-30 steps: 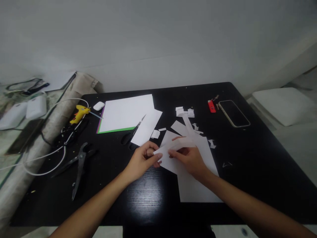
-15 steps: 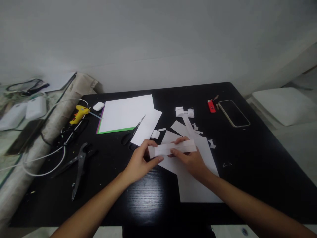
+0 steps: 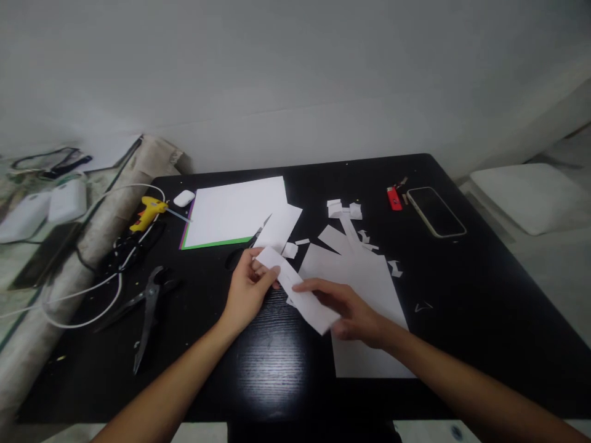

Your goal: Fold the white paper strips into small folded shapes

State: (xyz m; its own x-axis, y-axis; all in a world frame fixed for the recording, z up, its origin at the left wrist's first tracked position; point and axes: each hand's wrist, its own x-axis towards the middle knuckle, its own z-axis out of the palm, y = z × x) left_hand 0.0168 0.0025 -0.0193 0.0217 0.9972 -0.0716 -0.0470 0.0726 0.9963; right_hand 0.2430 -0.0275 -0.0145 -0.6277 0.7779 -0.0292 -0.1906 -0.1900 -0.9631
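Observation:
Pinched at its upper left end by my left hand (image 3: 249, 280) is a folded white paper strip (image 3: 292, 282). The strip slants down to the right above the black tabletop. My right hand (image 3: 353, 311) is at its lower part, index finger on the strip and thumb by the lower end; the thumb area is slightly blurred. Beneath my right hand lie white paper sheets (image 3: 369, 344). Behind the strip, another white paper piece (image 3: 282, 224) partly covers scissors, whose dark handles (image 3: 234, 258) peek out beside my left hand.
A stack of paper (image 3: 235, 209) lies at the back. Paper cutouts (image 3: 344, 212) and scraps (image 3: 396, 268) are to the right, with a red lighter (image 3: 394, 199) and a phone (image 3: 436, 212) beyond. Pliers (image 3: 151, 298), a yellow glue gun (image 3: 150, 212) and a white cable (image 3: 117, 295) are left.
The paper strip has swung from nearly level to a slant, its right end lowered toward me. My left hand moved left, and my right hand shifted down with its fingers more spread.

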